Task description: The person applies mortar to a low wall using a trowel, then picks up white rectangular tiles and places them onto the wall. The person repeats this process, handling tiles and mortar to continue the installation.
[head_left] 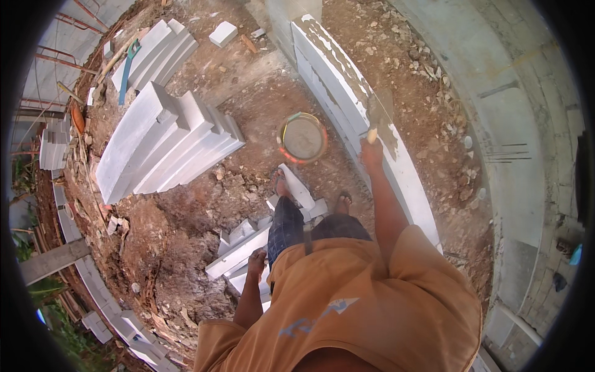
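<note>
Orange-brown shirt (384, 291) foremost, right grip (372, 152) clenches a pale-handled, greyish trowel (372, 134); left grip (256, 263), loose, looks empty.

The handle (372, 134) in the right hand (372, 154) is pale tan; the wall (410, 186) beside it is white, streaked with grey-brown mortar (390, 131). Left of that hand, the bucket rim (290, 155) shows orange and yellow. Near the left hand (256, 261), blocks (238, 253) are white, trousers (288, 224) checked dark blue.

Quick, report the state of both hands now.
Left hand: nothing visibly held; open or closed cannot be told.
Right hand: closed, holding the trowel by its pale handle.
</note>
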